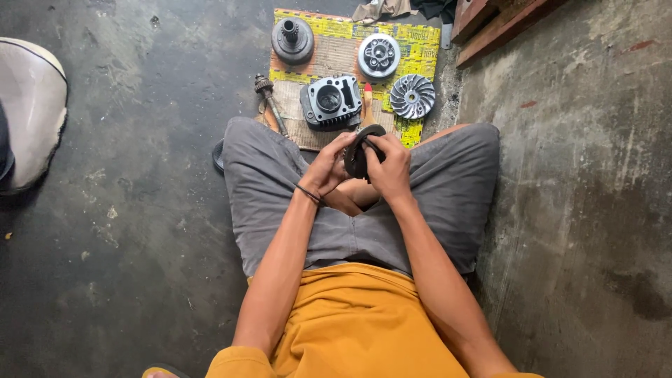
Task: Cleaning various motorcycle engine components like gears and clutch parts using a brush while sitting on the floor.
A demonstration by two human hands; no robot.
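Stained grey concrete floor [126, 231] fills the view, seen from above by a seated person in grey shorts [448, 189] and a mustard shirt [357, 322]. At centre frame, over the lap, the left hand [327, 166] and the right hand [389, 168] together grip one dark round disc-shaped part [362, 150], held on edge between them; the left hand's fingers curl over its upper left rim, the right hand's fingers close around its right side, apparently so that its face can be worked or inspected at close range. One dark band circles the left wrist.

Top centre, one flattened sheet of yellow printed cardboard [420, 42] lies on the floor just beyond the knees, likely to keep parts off the grit. On it, counted: one finned cylinder block [330, 102], one bell-shaped housing with central shaft [292, 39], one round silver hub plate [379, 54], one vaned fan pulley face [412, 96], one red-tipped tool [367, 105]. One geared shaft [270, 103] lies at the sheet's left edge. Reddish timber [500, 24] occupies the upper right; a pale rounded object [31, 112] the upper left.
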